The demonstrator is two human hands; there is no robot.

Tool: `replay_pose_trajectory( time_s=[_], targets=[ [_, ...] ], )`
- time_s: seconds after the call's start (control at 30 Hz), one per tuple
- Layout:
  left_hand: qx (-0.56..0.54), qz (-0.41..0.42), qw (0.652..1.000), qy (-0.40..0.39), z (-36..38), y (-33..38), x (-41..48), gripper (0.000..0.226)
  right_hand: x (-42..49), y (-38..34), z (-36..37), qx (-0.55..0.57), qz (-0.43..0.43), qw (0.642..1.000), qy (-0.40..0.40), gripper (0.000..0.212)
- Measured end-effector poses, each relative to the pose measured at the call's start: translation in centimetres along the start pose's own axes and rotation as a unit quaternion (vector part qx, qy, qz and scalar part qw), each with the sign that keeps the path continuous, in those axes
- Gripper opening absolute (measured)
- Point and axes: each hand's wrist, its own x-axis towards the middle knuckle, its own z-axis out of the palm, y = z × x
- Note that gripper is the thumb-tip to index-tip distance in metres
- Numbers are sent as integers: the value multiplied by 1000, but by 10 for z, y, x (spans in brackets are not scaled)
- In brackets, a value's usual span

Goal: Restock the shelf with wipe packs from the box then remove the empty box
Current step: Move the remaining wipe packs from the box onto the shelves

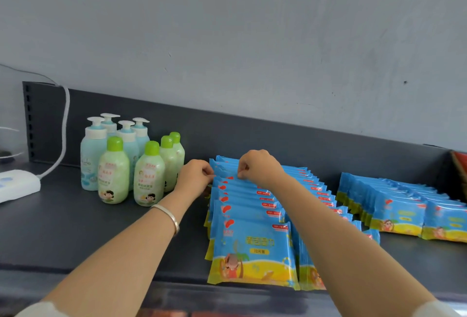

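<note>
Your left hand (194, 177) and right hand (260, 166) are both at the far end of the row of wipe packs (250, 218). The packs stand on edge, front to back, on the dark shelf (101, 235). Right fingers curled, pinching a pack's top edge. Left fingers curled, pinching at the row's left edge. Bracelet (169, 215) on left wrist. Bottles (131, 160) just beside your left hand. Second row (399, 205) of packs off to the right. Power strip (17, 185) far left.
</note>
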Motion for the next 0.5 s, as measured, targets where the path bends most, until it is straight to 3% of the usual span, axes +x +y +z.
replay_pose_trajectory(
  time_s=[0.2,0.4,0.5],
  targets=[
    [-24,-43,997,-51,-1,4,-2,13,3,4,-3,58,-5,998,-14,13],
    [-41,-39,998,-19,0,3,6,30,14,20,-3,69,19,997,-3,15],
    [-28,-29,999,-7,5,3,9,23,21,23,5,56,19,998,-21,14]
  ],
)
